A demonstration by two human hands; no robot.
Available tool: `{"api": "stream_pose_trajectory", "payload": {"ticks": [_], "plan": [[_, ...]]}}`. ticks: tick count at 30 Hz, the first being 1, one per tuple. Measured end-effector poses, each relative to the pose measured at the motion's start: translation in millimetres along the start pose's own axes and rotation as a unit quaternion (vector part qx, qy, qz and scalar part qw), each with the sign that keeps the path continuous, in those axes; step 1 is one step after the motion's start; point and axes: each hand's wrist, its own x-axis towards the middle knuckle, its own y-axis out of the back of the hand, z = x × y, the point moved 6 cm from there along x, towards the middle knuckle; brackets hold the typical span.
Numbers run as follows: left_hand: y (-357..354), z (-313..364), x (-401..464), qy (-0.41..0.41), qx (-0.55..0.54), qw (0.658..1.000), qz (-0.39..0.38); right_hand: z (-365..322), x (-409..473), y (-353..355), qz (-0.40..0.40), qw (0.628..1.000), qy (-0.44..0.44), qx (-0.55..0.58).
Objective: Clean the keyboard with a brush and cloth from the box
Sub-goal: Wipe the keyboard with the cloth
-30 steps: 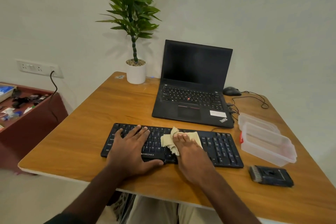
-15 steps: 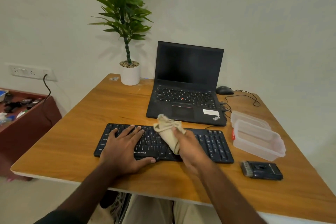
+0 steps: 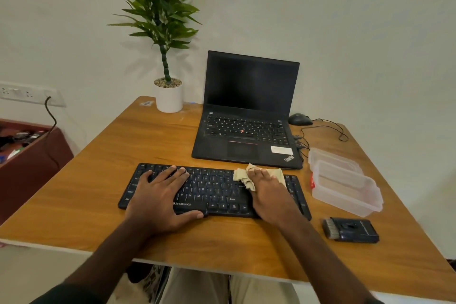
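Beige cloth under my right hand, pressed on the black keyboard.

Nearest me, my left hand lies flat with straight, relaxed fingers on the keyboard's left half, thumb along its front edge, grasping nothing; my right hand sits on the right half over the cloth, which bunches out on both sides of my fingers, though I cannot tell whether they curl round it or only press it down. The brush lies on the wooden table to the right, near the front, apart from the keyboard. Just behind it stands the clear plastic box, with its lid behind that. Farther back are the open laptop, a mouse and a potted plant.
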Motion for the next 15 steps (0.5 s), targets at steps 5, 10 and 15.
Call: {"api": "stream_pose_trajectory", "payload": {"ticks": [5,10,15], "plan": [[-1,0,0,0.003,0.004,1.000,-0.004,-23,-22,-7,0.002,1.000,0.016,-0.002],[0,0,0,0.004,0.002,1.000,0.000,-30,-39,7,-0.003,0.979,-0.018,0.202],[1,0,-2,0.003,0.000,1.000,0.001,13,-31,27,0.066,0.663,-0.200,0.719]]}}
